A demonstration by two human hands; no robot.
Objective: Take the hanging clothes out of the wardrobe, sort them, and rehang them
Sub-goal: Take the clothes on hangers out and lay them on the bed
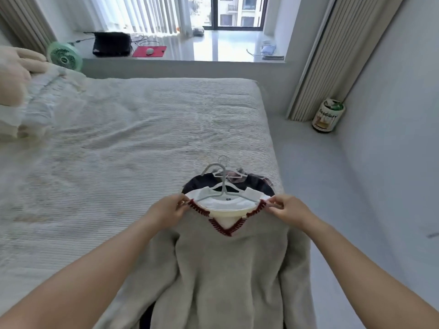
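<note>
Far left, a green fan (64,56) is being seen at the head of the bed (133,129), beside piled cream bedding (16,91). At the bed's near right corner a fuzzy beige sweater (221,269) is being held flat atop a stack of hangered clothes: its red-stitched neckline is being pinched at the left shoulder by the left hand (169,210), fingers clamped on the fabric, and at the right shoulder by the right hand (288,211), likewise clamped. A white hanger (223,186) is lying within a white shirt (228,203) just under the collar, dark garments (202,182) beneath; further right, a printed canister (327,115) is standing on the floor by the curtain.
</note>
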